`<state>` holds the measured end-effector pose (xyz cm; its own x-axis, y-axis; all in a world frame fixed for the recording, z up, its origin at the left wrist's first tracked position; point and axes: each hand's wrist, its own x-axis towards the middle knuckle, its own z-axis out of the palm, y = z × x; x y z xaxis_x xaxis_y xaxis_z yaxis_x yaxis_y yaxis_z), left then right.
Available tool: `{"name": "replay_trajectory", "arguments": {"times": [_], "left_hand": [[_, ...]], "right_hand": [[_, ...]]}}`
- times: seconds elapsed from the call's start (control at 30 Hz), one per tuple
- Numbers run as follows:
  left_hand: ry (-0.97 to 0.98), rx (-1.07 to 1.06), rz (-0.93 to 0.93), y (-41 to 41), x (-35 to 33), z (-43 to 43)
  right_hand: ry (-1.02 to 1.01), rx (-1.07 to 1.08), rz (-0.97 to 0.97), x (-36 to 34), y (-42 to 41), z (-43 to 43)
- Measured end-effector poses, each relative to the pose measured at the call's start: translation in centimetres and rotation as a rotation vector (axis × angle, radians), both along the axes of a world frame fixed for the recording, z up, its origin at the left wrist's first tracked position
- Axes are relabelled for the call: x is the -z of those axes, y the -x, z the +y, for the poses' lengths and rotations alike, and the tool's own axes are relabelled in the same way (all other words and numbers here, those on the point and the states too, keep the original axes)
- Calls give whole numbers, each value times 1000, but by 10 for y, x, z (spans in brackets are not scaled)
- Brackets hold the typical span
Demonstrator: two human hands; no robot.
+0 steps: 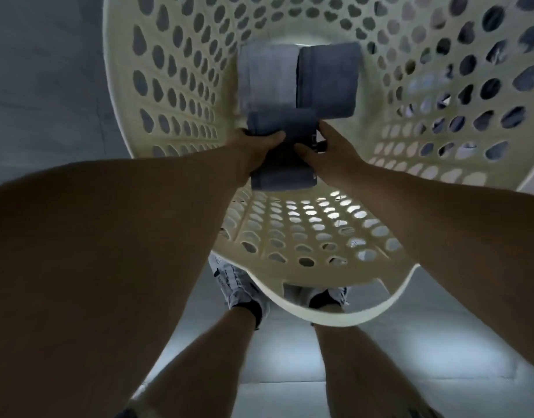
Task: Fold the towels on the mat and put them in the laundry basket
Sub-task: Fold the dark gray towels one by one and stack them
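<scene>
Placing step: your left hand and right hand both grip a folded dark towel inside the laundry basket, beside two stacked towels. Next, lower it flat and release.

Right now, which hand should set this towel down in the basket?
Left hand: its fingers wrap the folded towel; the right hand only steadies its edge above the basket.
</scene>
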<state>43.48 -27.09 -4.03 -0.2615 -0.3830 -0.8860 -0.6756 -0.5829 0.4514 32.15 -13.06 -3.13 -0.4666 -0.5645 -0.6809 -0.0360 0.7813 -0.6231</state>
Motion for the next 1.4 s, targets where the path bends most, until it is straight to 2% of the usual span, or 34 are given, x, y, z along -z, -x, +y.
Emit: {"name": "replay_trajectory", "arguments": {"times": [0.17, 0.27, 0.37, 0.47, 0.57, 0.77, 1.0, 1.1, 1.2, 1.3, 1.4], "left_hand": [[26, 45, -43, 2, 51, 3], [84, 97, -62, 0, 70, 3], [54, 86, -68, -4, 86, -2], [75, 126, -113, -4, 88, -4], [193, 212, -167, -4, 91, -6], [395, 312, -198, -5, 90, -4], [421, 378, -209, 4, 80, -1], [557, 487, -263, 13, 56, -9], [676, 589, -252, 29, 8, -15], [709, 666, -159, 47, -55, -20], [753, 750, -85, 64, -126, -23]], "right_hand": [[-76, -56, -47, 40, 0, 0], [-71, -95, -37, 57, 1, -4], [-64, -142, -13, 69, -5, -6], [-82, -173, -27, 80, -11, -6], [-90, -229, -2, 84, -11, -5], [-48, -415, 195, 87, -8, -5], [-84, -473, 246, 87, -9, -1], [-87, -450, 270, 68, -5, -3], [-194, -512, 363, 27, -1, -4], [-218, -600, 455, -42, 5, 2], [-141, -607, 485, -127, 17, 25]]}}
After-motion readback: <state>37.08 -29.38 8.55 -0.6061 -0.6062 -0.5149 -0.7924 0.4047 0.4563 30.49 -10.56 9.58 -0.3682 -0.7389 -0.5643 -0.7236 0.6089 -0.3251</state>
